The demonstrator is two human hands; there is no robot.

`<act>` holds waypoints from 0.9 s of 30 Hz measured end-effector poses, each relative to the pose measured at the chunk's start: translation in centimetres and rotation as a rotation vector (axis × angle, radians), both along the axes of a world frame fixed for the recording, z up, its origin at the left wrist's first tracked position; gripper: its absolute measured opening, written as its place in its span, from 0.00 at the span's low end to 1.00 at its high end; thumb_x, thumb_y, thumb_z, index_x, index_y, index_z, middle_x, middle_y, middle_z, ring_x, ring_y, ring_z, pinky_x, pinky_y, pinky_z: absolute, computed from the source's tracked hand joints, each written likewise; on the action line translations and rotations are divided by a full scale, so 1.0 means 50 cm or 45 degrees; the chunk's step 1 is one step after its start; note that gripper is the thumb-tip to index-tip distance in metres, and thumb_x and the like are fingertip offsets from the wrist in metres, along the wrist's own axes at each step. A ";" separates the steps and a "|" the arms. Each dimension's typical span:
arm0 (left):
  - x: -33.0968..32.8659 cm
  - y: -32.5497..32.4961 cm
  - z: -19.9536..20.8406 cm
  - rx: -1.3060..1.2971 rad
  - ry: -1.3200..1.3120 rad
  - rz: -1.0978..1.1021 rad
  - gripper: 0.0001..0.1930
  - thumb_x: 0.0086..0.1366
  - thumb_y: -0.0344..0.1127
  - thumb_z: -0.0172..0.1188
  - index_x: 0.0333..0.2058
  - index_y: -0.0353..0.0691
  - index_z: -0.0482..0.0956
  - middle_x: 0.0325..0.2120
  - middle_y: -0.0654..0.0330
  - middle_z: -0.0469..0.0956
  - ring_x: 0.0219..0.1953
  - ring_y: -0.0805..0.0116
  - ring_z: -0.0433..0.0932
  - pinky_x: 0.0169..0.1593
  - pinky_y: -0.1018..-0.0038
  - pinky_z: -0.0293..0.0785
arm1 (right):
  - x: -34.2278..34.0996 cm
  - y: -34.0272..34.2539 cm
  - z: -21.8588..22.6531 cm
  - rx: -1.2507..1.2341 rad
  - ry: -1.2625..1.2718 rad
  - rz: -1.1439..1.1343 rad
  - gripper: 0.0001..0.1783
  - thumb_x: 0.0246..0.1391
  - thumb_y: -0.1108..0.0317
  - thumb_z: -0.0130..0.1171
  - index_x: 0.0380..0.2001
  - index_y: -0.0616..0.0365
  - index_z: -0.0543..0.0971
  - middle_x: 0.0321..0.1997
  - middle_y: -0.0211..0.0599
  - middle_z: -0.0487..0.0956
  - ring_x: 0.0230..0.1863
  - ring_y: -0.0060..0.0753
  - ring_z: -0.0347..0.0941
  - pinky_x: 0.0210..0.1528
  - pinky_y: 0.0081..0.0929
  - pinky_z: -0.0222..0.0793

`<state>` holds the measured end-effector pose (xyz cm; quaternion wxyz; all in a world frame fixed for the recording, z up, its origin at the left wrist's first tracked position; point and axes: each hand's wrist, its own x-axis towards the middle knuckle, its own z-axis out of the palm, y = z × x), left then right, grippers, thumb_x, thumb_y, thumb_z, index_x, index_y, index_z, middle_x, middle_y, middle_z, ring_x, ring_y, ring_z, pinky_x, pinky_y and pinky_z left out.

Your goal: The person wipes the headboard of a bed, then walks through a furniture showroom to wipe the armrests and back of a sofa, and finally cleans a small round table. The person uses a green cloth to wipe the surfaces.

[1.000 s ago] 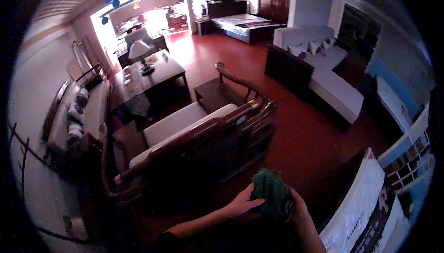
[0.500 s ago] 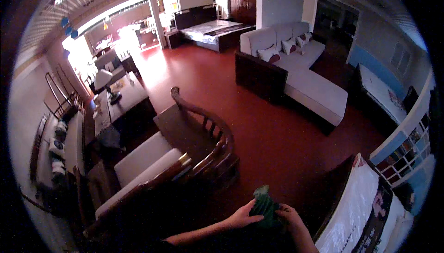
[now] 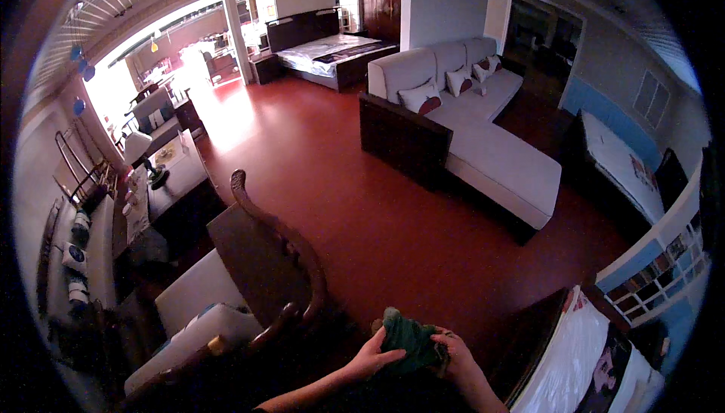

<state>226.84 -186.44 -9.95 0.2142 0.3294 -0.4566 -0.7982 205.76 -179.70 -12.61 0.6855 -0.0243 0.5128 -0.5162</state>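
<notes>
In the head view, my left hand (image 3: 372, 354) pinches the left edge of a crumpled green cloth (image 3: 408, 345), thumb across its front; my right hand (image 3: 455, 359) pinches the right edge. I hold it up between the wooden chair (image 3: 260, 262) and the plastic-wrapped mattress (image 3: 563, 360). Pillows (image 3: 418, 98) line the sofa's (image 3: 495, 156) back edge.

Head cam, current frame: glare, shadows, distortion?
Head view: wide bright opening at upper left blown out, glaring off the smooth red floor; head view: bare left hand and right hand dimly lit, crumpled dark-green cloth between them losing detail; head view: fisheye bends straight edges, rim black.
</notes>
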 end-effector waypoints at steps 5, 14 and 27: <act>-0.140 -0.221 -0.012 0.213 0.074 -0.042 0.37 0.61 0.31 0.63 0.65 0.38 0.52 0.55 0.56 0.67 0.58 0.65 0.66 0.61 0.67 0.65 | -0.137 -0.178 -0.018 -0.280 -0.090 0.050 0.18 0.54 0.68 0.53 0.47 0.61 0.77 0.43 0.39 0.81 0.41 0.34 0.79 0.43 0.32 0.77; -0.350 -0.591 0.094 -0.263 0.228 -0.126 0.39 0.63 0.34 0.62 0.67 0.39 0.47 0.57 0.53 0.65 0.59 0.64 0.65 0.63 0.68 0.61 | -0.233 -0.559 0.230 -0.133 0.329 -0.008 0.20 0.59 0.56 0.50 0.48 0.57 0.75 0.41 0.36 0.81 0.37 0.29 0.78 0.35 0.27 0.76; -0.460 -1.032 -0.023 0.019 -0.007 0.327 0.43 0.60 0.37 0.65 0.66 0.36 0.47 0.60 0.52 0.61 0.61 0.61 0.63 0.63 0.67 0.62 | -0.468 -1.154 -0.038 -0.291 -0.160 0.315 0.22 0.59 0.63 0.45 0.53 0.62 0.72 0.48 0.43 0.79 0.45 0.41 0.77 0.46 0.38 0.77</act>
